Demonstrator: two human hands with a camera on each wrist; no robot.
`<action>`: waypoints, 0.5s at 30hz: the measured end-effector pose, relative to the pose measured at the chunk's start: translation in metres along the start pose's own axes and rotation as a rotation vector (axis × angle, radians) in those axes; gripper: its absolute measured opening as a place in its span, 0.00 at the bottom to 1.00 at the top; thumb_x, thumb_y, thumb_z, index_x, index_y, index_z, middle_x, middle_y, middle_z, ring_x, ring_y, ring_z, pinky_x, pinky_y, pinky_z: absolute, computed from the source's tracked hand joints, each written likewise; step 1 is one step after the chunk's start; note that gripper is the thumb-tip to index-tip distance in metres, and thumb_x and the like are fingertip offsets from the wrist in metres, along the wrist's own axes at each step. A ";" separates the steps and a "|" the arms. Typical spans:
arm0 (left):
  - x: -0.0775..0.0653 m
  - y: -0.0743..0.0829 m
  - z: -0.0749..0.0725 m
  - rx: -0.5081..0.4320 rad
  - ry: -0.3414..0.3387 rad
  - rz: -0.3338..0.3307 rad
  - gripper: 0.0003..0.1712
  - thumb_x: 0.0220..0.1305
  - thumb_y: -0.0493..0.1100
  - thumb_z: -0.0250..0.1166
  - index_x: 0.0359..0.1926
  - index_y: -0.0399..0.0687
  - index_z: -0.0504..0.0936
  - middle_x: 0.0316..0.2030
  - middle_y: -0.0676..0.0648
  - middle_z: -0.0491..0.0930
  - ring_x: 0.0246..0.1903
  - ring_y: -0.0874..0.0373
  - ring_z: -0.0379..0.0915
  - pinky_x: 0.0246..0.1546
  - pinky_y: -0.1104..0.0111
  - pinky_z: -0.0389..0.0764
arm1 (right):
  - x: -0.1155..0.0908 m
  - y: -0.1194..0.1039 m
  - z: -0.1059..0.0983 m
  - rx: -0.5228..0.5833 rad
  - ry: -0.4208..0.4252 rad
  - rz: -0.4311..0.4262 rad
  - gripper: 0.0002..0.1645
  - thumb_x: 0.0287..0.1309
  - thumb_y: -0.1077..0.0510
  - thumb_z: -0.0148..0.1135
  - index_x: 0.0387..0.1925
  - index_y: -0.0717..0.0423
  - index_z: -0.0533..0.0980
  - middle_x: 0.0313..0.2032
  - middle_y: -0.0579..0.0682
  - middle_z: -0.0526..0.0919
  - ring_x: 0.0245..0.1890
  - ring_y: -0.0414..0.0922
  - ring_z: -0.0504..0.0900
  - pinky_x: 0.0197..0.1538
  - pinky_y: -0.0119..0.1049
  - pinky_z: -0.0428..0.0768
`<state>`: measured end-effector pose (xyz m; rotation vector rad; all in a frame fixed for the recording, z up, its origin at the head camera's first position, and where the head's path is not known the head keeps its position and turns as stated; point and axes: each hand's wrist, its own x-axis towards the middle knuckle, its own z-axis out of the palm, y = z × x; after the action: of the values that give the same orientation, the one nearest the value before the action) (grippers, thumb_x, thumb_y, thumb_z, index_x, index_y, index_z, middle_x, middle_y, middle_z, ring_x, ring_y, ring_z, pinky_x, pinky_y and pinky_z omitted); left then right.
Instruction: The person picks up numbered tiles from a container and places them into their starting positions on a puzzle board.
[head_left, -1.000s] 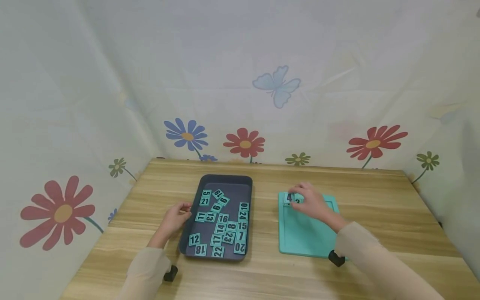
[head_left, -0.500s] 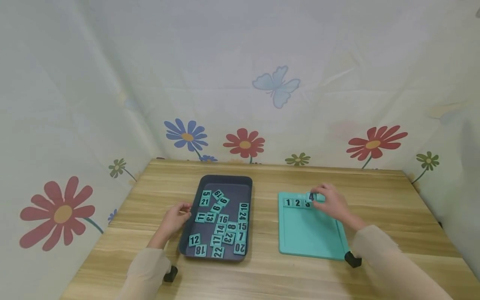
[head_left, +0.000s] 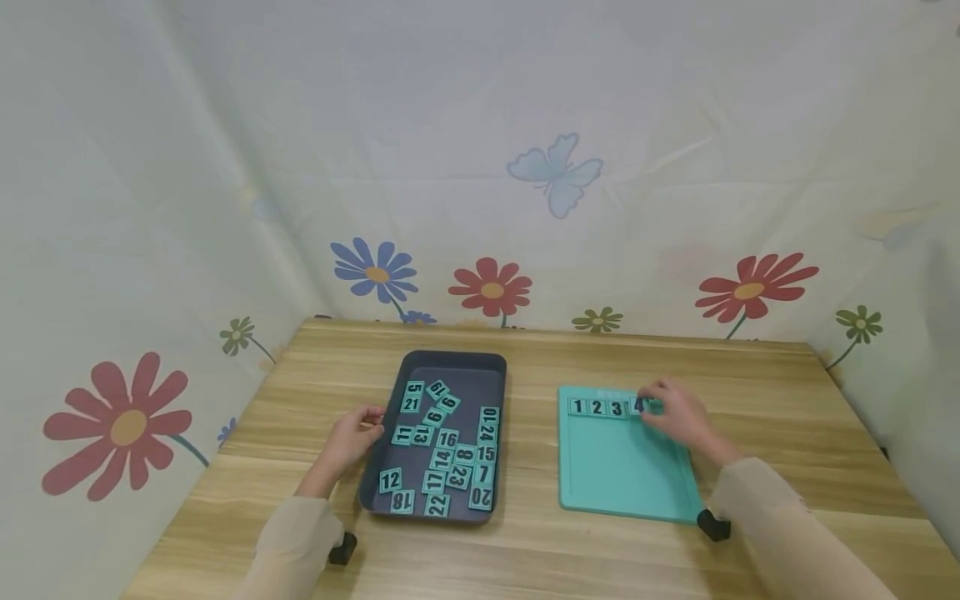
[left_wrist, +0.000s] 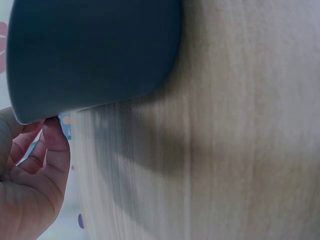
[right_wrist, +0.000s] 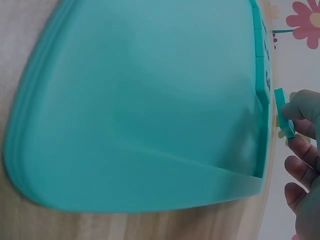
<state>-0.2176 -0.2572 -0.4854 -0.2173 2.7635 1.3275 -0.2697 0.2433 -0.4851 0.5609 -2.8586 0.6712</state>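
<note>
My right hand (head_left: 681,417) pinches a small teal number tile marked 4 (head_left: 638,405) between thumb and fingertips. In the right wrist view that tile (right_wrist: 284,113) is tilted close over the raised edge of the teal board (head_left: 626,467), a gap away from the 3. Along the board's far edge, tiles 1 (head_left: 577,407), 2 (head_left: 597,407) and 3 (head_left: 617,408) stand in a row. My left hand (head_left: 352,435) holds the left rim of the dark tray (head_left: 454,360); the left wrist view has the thumb (left_wrist: 56,140) right at that rim.
Several loose number tiles lie in the dark tray, turned various ways, among them 5 (head_left: 414,388), 16 (head_left: 447,439) and 12 (head_left: 390,480). Bare wooden tabletop (head_left: 528,467) separates tray and board. A flower-printed cloth (head_left: 420,100) hangs behind the table.
My right hand has carried the 4 tile rightward from over the 1 and 2, past the 3, then lowered it toward the row's end. The left hand has stayed at the tray.
</note>
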 end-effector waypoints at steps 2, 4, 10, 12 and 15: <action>0.000 0.000 0.000 0.000 0.002 -0.002 0.18 0.59 0.34 0.52 0.51 0.38 0.70 0.44 0.39 0.73 0.39 0.52 0.73 0.35 0.66 0.78 | 0.000 0.001 0.002 0.007 -0.015 0.013 0.19 0.42 0.59 0.64 0.40 0.60 0.77 0.36 0.54 0.74 0.38 0.51 0.70 0.37 0.44 0.71; 0.000 0.000 0.000 0.001 0.005 0.001 0.18 0.59 0.34 0.52 0.51 0.38 0.71 0.44 0.39 0.73 0.39 0.51 0.73 0.35 0.66 0.78 | 0.000 0.002 0.004 0.013 -0.025 0.021 0.19 0.43 0.60 0.64 0.41 0.61 0.77 0.36 0.55 0.74 0.37 0.51 0.71 0.36 0.43 0.71; 0.000 -0.001 0.001 0.007 0.003 0.000 0.18 0.59 0.34 0.52 0.51 0.38 0.70 0.43 0.39 0.73 0.39 0.51 0.74 0.35 0.66 0.78 | 0.001 0.003 0.007 0.036 -0.044 0.043 0.18 0.45 0.60 0.62 0.41 0.61 0.76 0.36 0.55 0.75 0.37 0.50 0.72 0.37 0.45 0.72; 0.000 0.000 0.000 0.005 0.003 -0.006 0.18 0.59 0.34 0.52 0.51 0.38 0.70 0.43 0.40 0.73 0.39 0.52 0.74 0.34 0.67 0.78 | 0.002 0.004 0.008 0.045 -0.050 0.052 0.18 0.45 0.59 0.62 0.42 0.61 0.76 0.36 0.55 0.75 0.38 0.50 0.71 0.37 0.45 0.72; 0.000 0.001 0.000 0.003 0.002 0.005 0.18 0.59 0.34 0.52 0.51 0.37 0.70 0.43 0.39 0.73 0.39 0.53 0.74 0.34 0.66 0.78 | 0.002 0.006 0.010 0.069 -0.068 0.069 0.19 0.46 0.60 0.61 0.43 0.61 0.76 0.38 0.55 0.74 0.39 0.51 0.71 0.39 0.46 0.72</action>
<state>-0.2178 -0.2569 -0.4850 -0.2123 2.7696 1.3243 -0.2748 0.2435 -0.4957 0.5059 -2.9398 0.7787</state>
